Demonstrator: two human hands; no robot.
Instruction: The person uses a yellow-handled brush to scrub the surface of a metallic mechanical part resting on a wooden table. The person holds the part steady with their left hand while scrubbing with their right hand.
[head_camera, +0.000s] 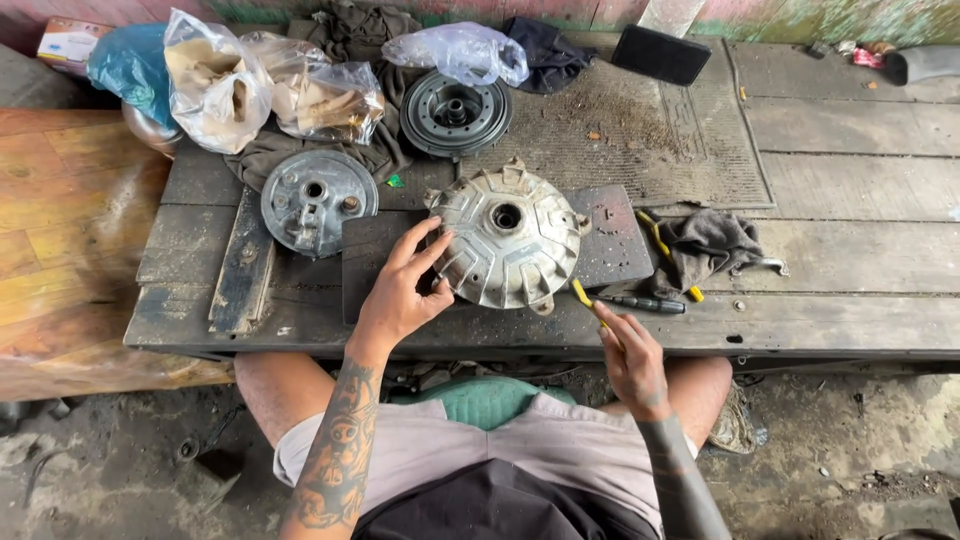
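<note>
Right hand (632, 352) sits closest to me, fingers curled shut around a yellow-handled tool (585, 296) whose tip aims up toward the hub's lower rim. Left hand (405, 288) is spread open, fingertips just bracing the near-left edge of the round metal drum hub (507, 238), not gripping it. Hub lies flat on a dark mat (610, 235) mid-surface (850, 260), open bore facing up, so no real long axis. Risk I'd guess: with only a light brace, a hard pry could skid the hub or slip the tool into that left palm.
</note>
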